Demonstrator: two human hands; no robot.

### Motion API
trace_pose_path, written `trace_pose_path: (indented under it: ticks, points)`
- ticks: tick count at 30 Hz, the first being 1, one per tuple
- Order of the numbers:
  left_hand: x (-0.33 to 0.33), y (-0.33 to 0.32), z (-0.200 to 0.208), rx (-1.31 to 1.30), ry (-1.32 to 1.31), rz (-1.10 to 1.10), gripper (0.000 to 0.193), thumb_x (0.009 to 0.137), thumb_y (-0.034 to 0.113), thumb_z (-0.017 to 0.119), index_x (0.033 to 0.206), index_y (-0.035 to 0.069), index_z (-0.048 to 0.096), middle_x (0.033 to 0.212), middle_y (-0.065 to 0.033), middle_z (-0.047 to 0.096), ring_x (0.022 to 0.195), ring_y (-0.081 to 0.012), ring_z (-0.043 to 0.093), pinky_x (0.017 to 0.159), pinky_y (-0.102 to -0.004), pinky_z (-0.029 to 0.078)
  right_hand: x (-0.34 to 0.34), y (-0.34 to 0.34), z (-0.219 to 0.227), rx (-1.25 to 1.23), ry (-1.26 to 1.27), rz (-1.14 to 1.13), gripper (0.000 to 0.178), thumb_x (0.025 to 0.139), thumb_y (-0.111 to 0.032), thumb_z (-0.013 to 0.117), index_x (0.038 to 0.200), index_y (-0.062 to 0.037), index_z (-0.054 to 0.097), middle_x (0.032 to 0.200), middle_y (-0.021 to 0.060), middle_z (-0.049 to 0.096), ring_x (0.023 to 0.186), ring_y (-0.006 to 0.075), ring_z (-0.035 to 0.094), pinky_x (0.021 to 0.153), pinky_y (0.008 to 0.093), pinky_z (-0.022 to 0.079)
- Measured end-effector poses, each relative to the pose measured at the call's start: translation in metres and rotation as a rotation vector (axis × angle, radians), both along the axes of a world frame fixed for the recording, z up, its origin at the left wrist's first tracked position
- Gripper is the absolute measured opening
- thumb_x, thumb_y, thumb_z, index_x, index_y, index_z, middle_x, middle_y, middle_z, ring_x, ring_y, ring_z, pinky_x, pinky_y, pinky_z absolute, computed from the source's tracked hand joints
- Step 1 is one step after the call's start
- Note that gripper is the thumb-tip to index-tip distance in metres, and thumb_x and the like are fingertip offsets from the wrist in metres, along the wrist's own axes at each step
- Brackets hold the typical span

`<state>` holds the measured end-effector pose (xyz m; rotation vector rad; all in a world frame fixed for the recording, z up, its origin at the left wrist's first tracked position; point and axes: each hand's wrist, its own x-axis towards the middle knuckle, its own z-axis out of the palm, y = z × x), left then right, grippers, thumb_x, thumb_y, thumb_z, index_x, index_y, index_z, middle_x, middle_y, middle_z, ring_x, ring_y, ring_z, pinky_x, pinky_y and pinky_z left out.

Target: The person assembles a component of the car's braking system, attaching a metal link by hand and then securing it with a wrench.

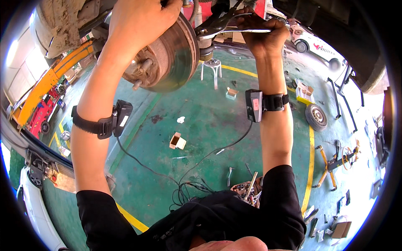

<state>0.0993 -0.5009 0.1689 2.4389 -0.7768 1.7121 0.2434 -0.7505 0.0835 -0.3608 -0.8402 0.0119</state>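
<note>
Overhead hangs a rusty brake disc (171, 58) with wheel studs (142, 67) sticking out of its hub. My left hand (144, 21) reaches up over the disc's upper left edge. Its thumb bends inward, but the other fingers are hidden behind the hand and the picture's top edge. To the right of the disc, my right hand (266, 37) has its fingers round a long silver wrench (247, 30). The wrench's left end meets the dark suspension arm (215, 26), above a ball joint (206, 51). Its exact seat there cannot be made out.
Cables run from black wrist-strapped devices (122, 119) on both forearms. On the green floor are a stool (212, 62), an open carton (177, 142), a tool tray (240, 189), a wheel (316, 117) and a yellow-legged stand (331, 165). A dark wheel arch (335, 29) hangs at upper right.
</note>
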Motion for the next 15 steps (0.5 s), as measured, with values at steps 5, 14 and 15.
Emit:
trace_pose_path:
  ticks: [5, 14, 15]
  points:
    - [0.003, 0.005, -0.005, 0.016, -0.044, 0.030, 0.026, 0.080, 0.021, 0.061, 0.066, -0.001, 0.063, 0.076, -0.0223, 0.065, 0.078, -0.0428, 0.062, 0.073, -0.0513, 0.049, -0.021, 0.009, -0.003, -0.008, 0.134, -0.016, 0.050, 0.067, -0.015, 0.046, 0.111, 0.0095, 0.054, 0.102, 0.0285, 0.058, 0.094, 0.0427, 0.057, 0.085, 0.0536, 0.050]
    - [0.009, 0.007, 0.001, 0.006, -0.047, 0.006, 0.027, 0.081, 0.023, 0.060, 0.068, 0.000, 0.065, 0.076, -0.0226, 0.064, 0.077, -0.0434, 0.062, 0.071, -0.0523, 0.050, -0.009, 0.009, -0.013, 0.174, 0.292, -0.151, 0.033, 0.065, -0.018, 0.043, 0.088, 0.0043, 0.054, 0.090, 0.0231, 0.054, 0.092, 0.0396, 0.053, 0.084, 0.0532, 0.046]
    - [0.008, 0.005, 0.001, -0.004, -0.035, -0.005, 0.027, 0.081, 0.023, 0.060, 0.068, -0.001, 0.064, 0.076, -0.0227, 0.064, 0.077, -0.0433, 0.063, 0.070, -0.0525, 0.049, -0.010, 0.009, -0.014, 0.201, 0.305, -0.169, 0.031, 0.065, -0.018, 0.043, 0.085, 0.0037, 0.052, 0.089, 0.0229, 0.052, 0.091, 0.0395, 0.052, 0.083, 0.0533, 0.045]
